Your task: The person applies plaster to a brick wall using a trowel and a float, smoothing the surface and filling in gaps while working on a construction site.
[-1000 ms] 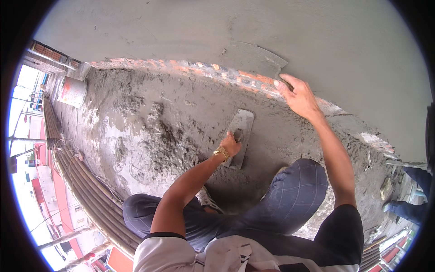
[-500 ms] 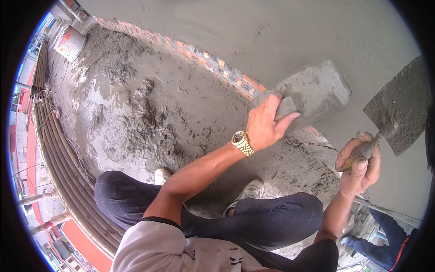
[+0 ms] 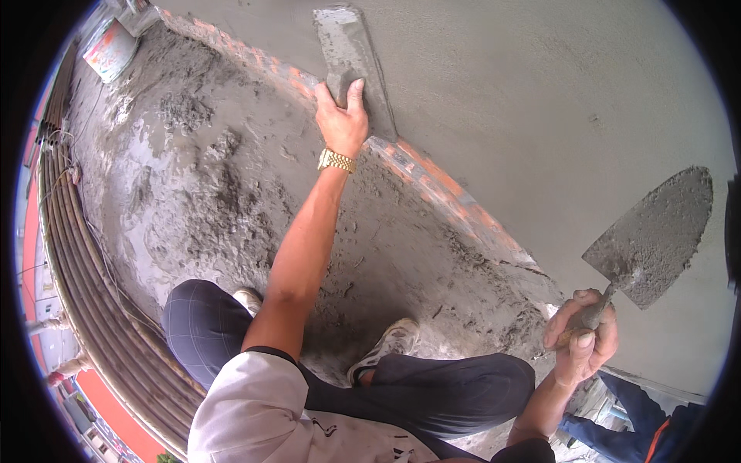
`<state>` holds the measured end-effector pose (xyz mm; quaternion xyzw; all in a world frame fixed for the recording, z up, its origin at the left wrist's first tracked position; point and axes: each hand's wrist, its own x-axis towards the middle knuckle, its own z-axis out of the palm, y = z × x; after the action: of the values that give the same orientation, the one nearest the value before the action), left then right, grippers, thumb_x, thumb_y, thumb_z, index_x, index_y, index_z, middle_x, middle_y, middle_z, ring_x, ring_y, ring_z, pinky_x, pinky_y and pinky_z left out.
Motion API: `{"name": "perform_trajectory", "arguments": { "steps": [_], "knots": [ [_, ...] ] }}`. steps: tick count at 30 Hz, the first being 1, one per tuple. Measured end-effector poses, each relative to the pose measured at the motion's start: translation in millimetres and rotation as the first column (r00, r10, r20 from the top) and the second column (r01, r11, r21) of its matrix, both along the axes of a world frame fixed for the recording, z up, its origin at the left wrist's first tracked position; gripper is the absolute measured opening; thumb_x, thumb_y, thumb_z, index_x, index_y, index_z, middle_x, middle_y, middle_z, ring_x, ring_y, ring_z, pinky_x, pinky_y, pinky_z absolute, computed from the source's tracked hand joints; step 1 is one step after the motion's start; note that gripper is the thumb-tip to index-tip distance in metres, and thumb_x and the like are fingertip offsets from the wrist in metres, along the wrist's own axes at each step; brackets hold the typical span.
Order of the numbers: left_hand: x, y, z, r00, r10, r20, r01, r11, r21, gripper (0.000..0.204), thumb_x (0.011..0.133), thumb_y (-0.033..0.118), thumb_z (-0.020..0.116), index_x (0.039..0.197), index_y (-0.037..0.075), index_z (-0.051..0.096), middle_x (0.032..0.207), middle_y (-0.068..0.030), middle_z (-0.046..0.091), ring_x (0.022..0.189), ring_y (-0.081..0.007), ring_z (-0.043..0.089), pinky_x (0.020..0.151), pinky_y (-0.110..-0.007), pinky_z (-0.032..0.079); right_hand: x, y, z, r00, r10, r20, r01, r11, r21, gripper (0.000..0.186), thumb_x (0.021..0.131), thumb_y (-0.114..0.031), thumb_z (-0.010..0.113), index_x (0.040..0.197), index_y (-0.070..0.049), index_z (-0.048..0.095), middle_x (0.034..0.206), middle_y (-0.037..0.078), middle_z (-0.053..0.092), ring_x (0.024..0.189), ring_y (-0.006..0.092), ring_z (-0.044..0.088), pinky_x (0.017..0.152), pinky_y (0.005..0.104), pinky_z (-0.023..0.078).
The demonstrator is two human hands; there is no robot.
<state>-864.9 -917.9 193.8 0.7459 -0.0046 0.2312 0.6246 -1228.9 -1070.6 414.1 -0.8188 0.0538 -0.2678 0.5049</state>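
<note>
My left hand (image 3: 342,119), with a gold watch (image 3: 337,160) at its wrist, is closed round the handle of a flat rectangular plastering float (image 3: 351,50). The float lies against the grey plastered wall (image 3: 494,85), just above a strip of exposed brick (image 3: 444,185) along its lower edge. At the right, my right hand (image 3: 584,339) grips the handle of a pointed trowel (image 3: 656,235). Its cement-coated blade is raised in front of the plaster and points up and to the right. Part of the trowel handle is hidden by my fingers.
Wet mortar (image 3: 193,177) lies heaped over the ground before my shoes (image 3: 384,351). A stained bucket (image 3: 110,50) stands at the far left. Long poles (image 3: 85,239) run along the left edge. Another person's dark trouser leg (image 3: 617,432) shows at the lower right.
My left hand has swept the float up and to the left along the wall. My right hand has shifted slightly down and left, and the trowel blade has turned to show more of its face.
</note>
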Motion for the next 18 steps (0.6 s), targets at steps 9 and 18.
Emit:
{"name": "perform_trajectory", "arguments": {
  "steps": [9, 18],
  "knots": [
    [-91.6, -73.0, 36.1, 0.958, -0.192, 0.212, 0.219, 0.970, -0.110, 0.048, 0.096, 0.034, 0.070, 0.113, -0.006, 0.049, 0.077, -0.0188, 0.064, 0.060, -0.0265, 0.060, 0.054, -0.039, 0.050, -23.1, -3.8, 11.1, 0.996, -0.090, -0.012, 0.089, 0.994, -0.065, 0.058, 0.097, -0.041, 0.064, 0.117, 0.013, 0.055, 0.064, 0.010, 0.059, 0.049, 0.0112, 0.051, 0.047, 0.0240, 0.037],
    [-127.5, -66.3, -15.4, 0.725, -0.632, 0.272, 0.295, 0.642, 0.707, 0.053, 0.069, 0.014, 0.078, 0.115, 0.002, 0.054, 0.103, -0.0113, 0.057, 0.094, -0.0301, 0.062, 0.078, -0.044, 0.049, 6.9, 15.0, 24.4, 0.999, -0.028, 0.018, 0.031, 0.980, -0.198, 0.051, 0.097, -0.033, 0.065, 0.123, 0.009, 0.058, 0.106, 0.024, 0.066, 0.053, 0.0140, 0.054, 0.049, 0.0270, 0.042]
  ]
}}
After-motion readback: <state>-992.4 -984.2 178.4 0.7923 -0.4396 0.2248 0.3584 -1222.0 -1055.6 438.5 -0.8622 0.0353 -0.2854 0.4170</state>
